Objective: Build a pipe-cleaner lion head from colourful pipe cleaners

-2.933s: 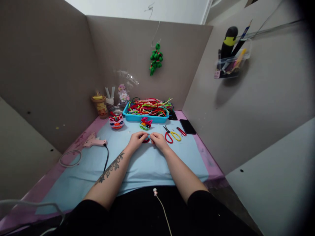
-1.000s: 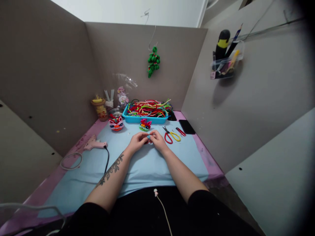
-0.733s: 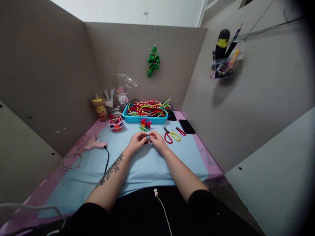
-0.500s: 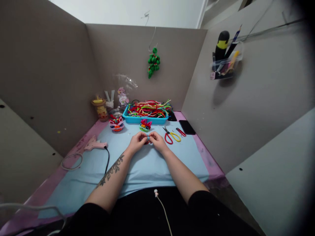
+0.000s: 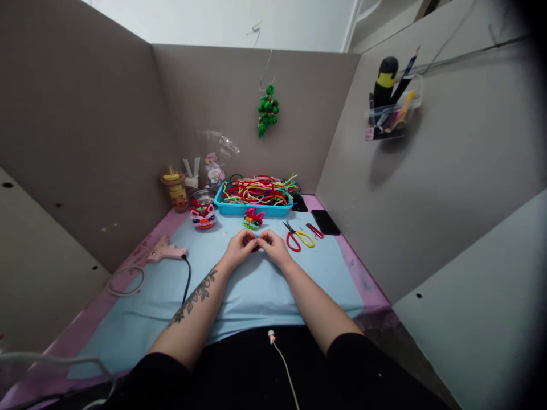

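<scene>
My left hand (image 5: 240, 249) and my right hand (image 5: 273, 248) meet above the blue cloth, fingertips pinched close together. Between them is a small red piece (image 5: 255, 249) with a bit of light blue at its top; fingers hide most of it, so its kind is unclear. Just beyond the hands sits a small lion-head figure (image 5: 253, 219) in red, pink, orange and green. A pink and red lion head (image 5: 203, 217) stands farther left. Scissors (image 5: 298, 236) with one red and one yellow handle lie open to the right of my right hand.
Behind, a blue tray (image 5: 252, 210) holds many coloured pipe cleaners. A pink glue gun (image 5: 166, 250) with its cord lies left. A red cutter (image 5: 315, 230) and black phone (image 5: 325, 222) lie right. Grey partitions enclose the table; a pen box (image 5: 391, 122) hangs on the right one.
My fingers have shifted slightly around the piece; less of its light blue part shows now, and more red. Both hands stay in nearly the same place.
</scene>
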Tool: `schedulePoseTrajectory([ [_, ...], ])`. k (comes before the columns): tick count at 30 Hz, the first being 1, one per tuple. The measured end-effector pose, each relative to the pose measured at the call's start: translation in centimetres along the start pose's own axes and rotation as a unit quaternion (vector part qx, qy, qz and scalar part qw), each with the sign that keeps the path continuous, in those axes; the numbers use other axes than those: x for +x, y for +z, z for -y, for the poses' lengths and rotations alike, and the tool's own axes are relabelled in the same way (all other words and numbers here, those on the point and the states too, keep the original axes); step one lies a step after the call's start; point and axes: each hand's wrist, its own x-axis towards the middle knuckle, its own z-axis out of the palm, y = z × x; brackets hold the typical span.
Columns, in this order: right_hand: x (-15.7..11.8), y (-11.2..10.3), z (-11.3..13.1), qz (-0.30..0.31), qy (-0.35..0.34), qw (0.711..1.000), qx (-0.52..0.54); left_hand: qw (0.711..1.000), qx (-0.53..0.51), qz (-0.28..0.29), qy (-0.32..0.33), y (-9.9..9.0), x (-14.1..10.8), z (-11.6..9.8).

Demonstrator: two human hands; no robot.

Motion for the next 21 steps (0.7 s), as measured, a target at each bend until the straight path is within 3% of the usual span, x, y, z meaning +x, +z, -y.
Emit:
schedulePoseTrajectory([
  [21,-0.2,-0.3,1.2,0.016,0.023,0.999,-0.029,0.987,0.131,0.02,0.085,-0.4,-0.1,0.8],
])
